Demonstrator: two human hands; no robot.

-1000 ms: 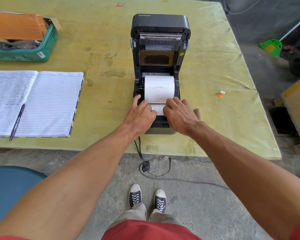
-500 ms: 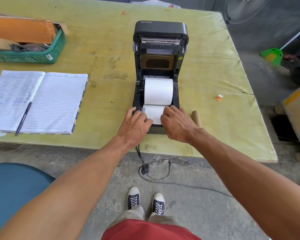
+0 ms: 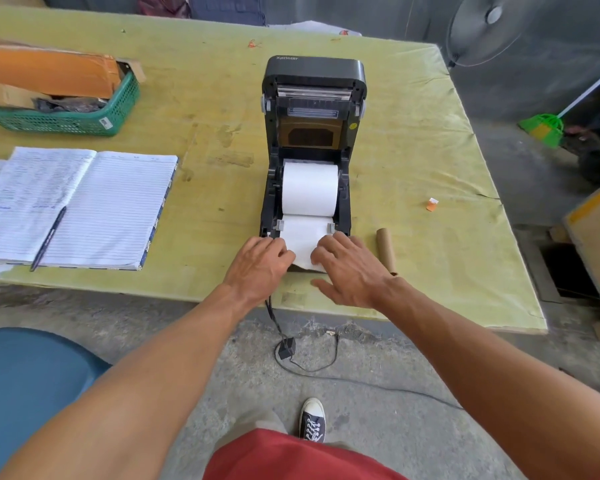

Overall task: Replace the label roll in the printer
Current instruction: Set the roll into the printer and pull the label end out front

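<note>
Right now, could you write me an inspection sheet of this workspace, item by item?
Surface: yellow-green table, stained, covering torn near the right edge.
Job's things: printer with lid open; white label roll seated inside, its paper end pulled forward; empty cardboard core lying right of the printer.
Clutter: open notebook with pen; green basket of envelopes; orange scrap.
Hands: left hand and right hand both on the paper end.
Cables: printer cable dropping to a floor adapter.
Surroundings: fan, green broom, blue stool.
</note>
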